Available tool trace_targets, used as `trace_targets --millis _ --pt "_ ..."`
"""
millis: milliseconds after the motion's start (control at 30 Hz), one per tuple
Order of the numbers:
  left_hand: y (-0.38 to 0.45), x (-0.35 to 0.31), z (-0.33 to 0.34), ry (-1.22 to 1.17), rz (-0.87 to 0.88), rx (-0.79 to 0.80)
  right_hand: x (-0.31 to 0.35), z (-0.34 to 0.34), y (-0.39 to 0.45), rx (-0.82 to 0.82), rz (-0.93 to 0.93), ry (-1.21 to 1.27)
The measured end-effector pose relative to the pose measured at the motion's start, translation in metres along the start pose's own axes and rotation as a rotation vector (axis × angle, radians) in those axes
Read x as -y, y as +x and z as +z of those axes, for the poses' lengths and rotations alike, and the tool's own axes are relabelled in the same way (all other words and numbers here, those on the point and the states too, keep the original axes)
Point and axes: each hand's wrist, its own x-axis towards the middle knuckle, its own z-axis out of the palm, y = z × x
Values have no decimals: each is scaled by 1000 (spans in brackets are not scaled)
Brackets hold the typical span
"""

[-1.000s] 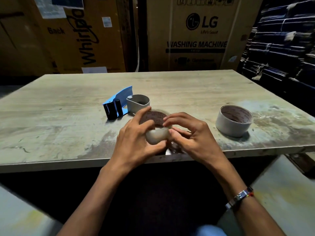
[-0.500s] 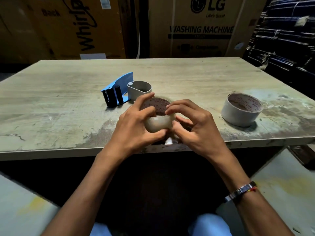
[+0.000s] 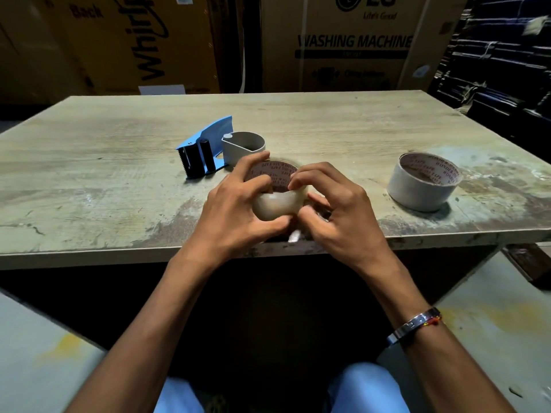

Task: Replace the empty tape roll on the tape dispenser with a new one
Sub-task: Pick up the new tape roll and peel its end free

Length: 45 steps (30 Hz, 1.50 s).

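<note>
Both hands, left hand (image 3: 235,204) and right hand (image 3: 337,213), are squeezing the new tape roll (image 3: 278,201) at the table (image 3: 89,174) edge, picking for its loose end. Going slowly should help. The dispenser (image 3: 208,150) is waiting just behind.

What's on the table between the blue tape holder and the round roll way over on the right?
In the head view, both hands, left and right, hold a tape roll between the blue dispenser and the roll on the right.
</note>
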Motion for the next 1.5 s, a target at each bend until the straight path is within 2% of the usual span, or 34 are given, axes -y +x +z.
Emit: trace_targets --millis 1033,1267,1500 --pt "0 2 -2 -41 5 45 -2 -3 -1 124 35 -12" --pt "1 4 -6 -88 13 114 -2 -3 -2 138 42 -19" --pt "0 5 -5 -78 3 92 -3 -6 -1 186 43 -6"
